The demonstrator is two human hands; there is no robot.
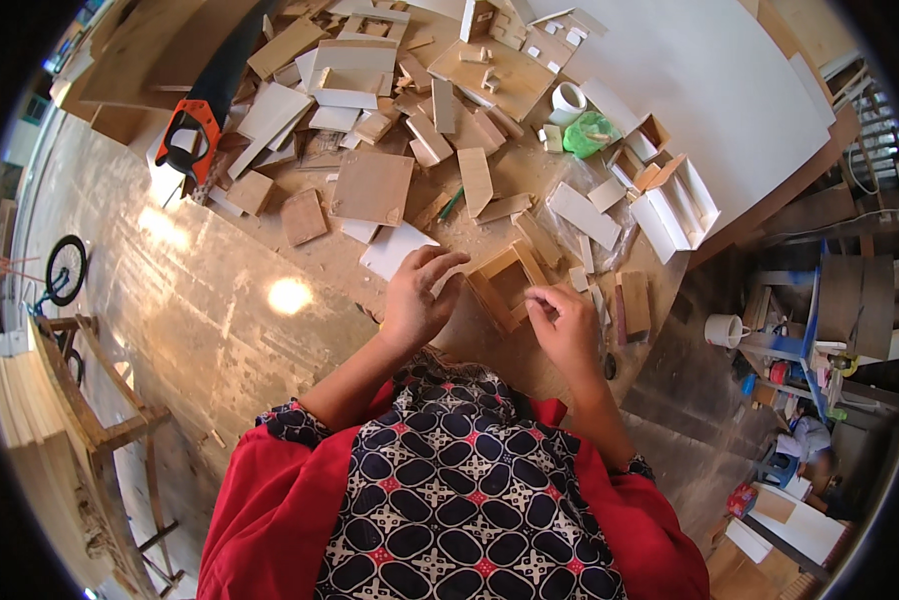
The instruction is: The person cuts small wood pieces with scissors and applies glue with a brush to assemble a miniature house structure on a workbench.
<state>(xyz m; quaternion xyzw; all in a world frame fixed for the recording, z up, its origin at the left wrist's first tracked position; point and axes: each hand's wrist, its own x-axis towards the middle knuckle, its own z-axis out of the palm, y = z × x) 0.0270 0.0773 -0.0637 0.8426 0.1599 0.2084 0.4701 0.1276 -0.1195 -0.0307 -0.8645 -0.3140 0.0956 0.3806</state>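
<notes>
A small open wooden frame (483,292) sits on the worktable's front edge, between my two hands. My left hand (421,297) is raised just left of it, fingers bent but apart, with nothing visible in them. At the frame's right side is my right hand (566,327), its thumb and index finger pinched together. Whatever they hold, if anything, is too small to make out. Beyond the frame lies a wooden strip (536,240), and a block with a dark reddish edge (633,308) stands right of my right hand.
Wood offcuts and white-faced boards (372,188) cover much of the table. An orange-handled saw (191,140) lies at the left. Farther right are a white cup (567,102), a green plastic bundle (591,133) and a white divided box (676,205). A mug (725,330) stands on a side shelf.
</notes>
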